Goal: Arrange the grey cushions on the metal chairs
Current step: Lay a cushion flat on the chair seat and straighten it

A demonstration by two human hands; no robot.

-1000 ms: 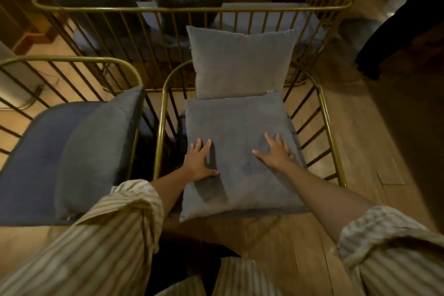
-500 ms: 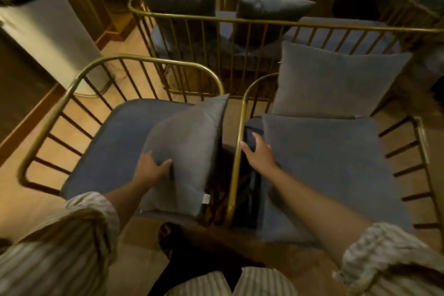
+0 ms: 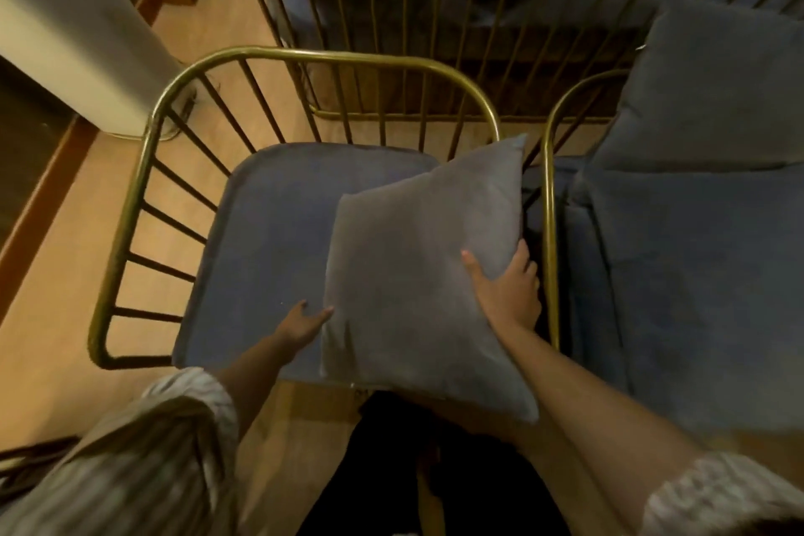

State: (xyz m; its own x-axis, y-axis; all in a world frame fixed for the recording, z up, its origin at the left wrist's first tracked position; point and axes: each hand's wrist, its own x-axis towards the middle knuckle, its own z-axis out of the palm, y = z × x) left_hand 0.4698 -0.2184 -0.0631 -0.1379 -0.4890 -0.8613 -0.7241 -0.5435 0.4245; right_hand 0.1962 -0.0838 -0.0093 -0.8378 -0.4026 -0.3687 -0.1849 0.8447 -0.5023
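Note:
A grey cushion (image 3: 417,270) lies tilted across the right half of the blue seat (image 3: 269,239) of a brass-coloured metal chair (image 3: 143,170). My right hand (image 3: 507,292) grips the cushion's right edge, fingers curled behind it. My left hand (image 3: 304,320) holds its lower left edge, fingertips tucked beneath. The chair to the right (image 3: 550,170) carries a flat grey cushion (image 3: 696,274) on its seat and another grey cushion (image 3: 718,91) upright against its back.
A long metal bench back (image 3: 478,13) with thin bars stands behind both chairs, more cushions dim beyond it. A pale cabinet (image 3: 74,26) stands at the far left on the wooden floor (image 3: 52,257). My striped sleeves fill the bottom corners.
My view has swung left onto the left chair. My right hand left the right chair's seat cushion and took the tilted cushion's right edge; the left hand slid to its lower left edge.

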